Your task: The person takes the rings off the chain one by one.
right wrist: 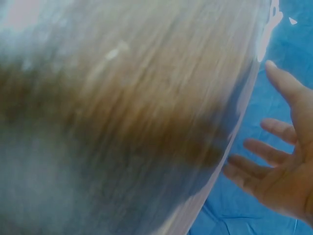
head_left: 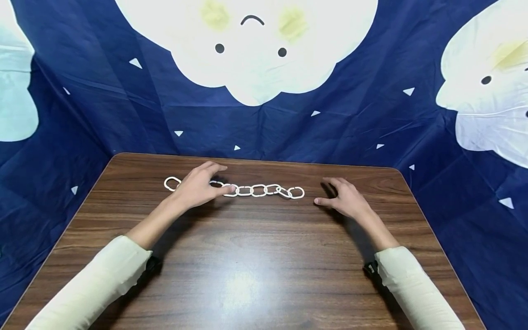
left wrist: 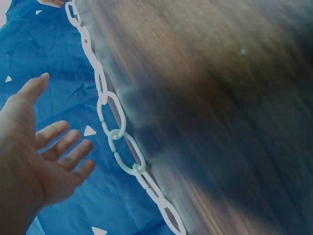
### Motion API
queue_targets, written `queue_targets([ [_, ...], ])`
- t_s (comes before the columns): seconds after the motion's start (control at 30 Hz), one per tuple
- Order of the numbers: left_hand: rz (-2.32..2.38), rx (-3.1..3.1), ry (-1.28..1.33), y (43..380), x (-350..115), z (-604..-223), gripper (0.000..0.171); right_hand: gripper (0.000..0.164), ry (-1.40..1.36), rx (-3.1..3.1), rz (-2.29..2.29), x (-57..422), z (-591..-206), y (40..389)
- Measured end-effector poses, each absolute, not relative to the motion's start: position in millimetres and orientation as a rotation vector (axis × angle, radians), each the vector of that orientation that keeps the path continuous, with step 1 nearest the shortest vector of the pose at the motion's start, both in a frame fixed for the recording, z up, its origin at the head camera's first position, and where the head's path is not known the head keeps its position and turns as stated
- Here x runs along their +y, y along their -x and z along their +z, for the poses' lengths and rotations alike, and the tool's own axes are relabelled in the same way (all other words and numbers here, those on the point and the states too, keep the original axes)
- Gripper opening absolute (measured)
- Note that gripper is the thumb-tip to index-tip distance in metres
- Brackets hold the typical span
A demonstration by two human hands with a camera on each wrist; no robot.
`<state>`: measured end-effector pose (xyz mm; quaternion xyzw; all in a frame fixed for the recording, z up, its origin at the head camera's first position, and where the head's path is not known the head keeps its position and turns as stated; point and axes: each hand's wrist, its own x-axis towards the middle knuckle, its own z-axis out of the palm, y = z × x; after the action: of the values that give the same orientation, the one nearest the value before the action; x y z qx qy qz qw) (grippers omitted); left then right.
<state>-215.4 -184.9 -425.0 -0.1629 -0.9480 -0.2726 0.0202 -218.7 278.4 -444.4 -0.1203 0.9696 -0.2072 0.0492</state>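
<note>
A white chain of oval plastic links (head_left: pixel 258 190) lies stretched from left to right across the far part of the wooden table. Over its left part hovers my left hand (head_left: pixel 199 185), fingers spread, covering some of the links in the head view. The left wrist view shows this hand (left wrist: pixel 44 152) apart from the chain (left wrist: pixel 112 115), with nothing in its grasp. Several links there have a small gap in one side. My right hand (head_left: pixel 345 198) is just right of the chain's right end, fingers loosely extended and holding nothing.
The brown wood-grain table (head_left: pixel 247 256) has a rounded far edge. Behind and beside it hangs a dark blue cloth (head_left: pixel 264 123) with white clouds and small triangles. Light glares off the table's near middle.
</note>
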Motion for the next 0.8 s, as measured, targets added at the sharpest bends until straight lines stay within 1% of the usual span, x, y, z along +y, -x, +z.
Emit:
queue_targets([
  [0.37,-0.827,-2.967,0.544,218,-176,-428,0.075,0.078,0.406,2.923,-0.674,272,-442,219],
  [0.8,-0.837,-2.980,0.557,216,-163,-431,0.069,0.073,0.466,2.919,-0.684,264,-443,221],
])
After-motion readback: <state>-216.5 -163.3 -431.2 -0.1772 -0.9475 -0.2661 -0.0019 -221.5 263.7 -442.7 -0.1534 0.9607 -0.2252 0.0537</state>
